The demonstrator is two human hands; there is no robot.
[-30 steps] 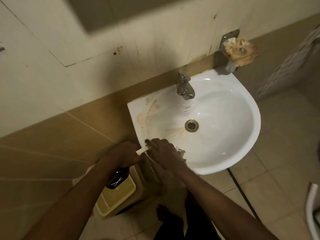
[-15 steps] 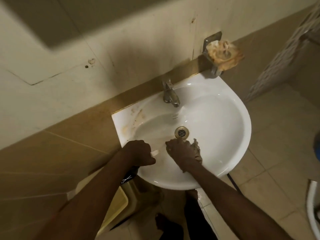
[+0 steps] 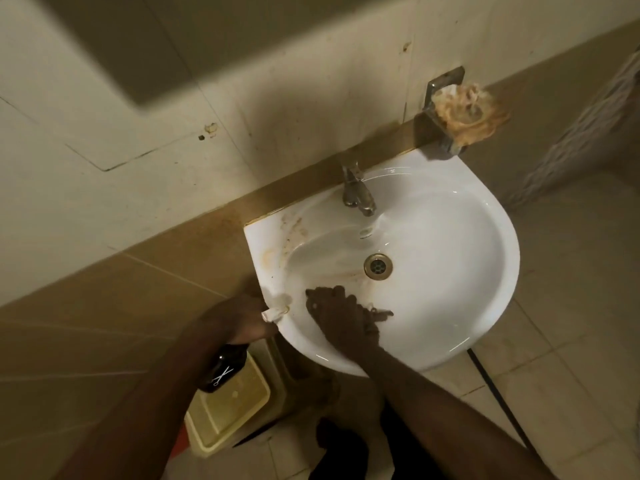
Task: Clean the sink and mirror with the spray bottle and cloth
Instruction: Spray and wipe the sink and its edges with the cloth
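Observation:
A white sink point(image 3: 460, 258) hangs on the wall, with brown stains on its left side and around the drain point(image 3: 378, 266). My right hand point(image 3: 337, 315) lies inside the bowl, pressing a dark cloth point(image 3: 377, 315) against the front left slope. My left hand point(image 3: 242, 320) grips a dark spray bottle point(image 3: 223, 368) with a white nozzle, held just outside the sink's left rim. The bottle's body hangs below my hand. The mirror point(image 3: 114, 39) shows as a dark panel at the top left.
A metal tap point(image 3: 356, 192) stands at the back of the sink. A soap holder point(image 3: 464, 112) with an orange lump juts from the wall at the back right. A yellow container point(image 3: 232, 410) sits on the floor under the sink's left side. A black hose point(image 3: 495, 400) runs across the tiles.
My right hand with the cloth slid left and down from beside the drain to the front left slope. My left hand with the bottle drew back to the rim. The camera shifted.

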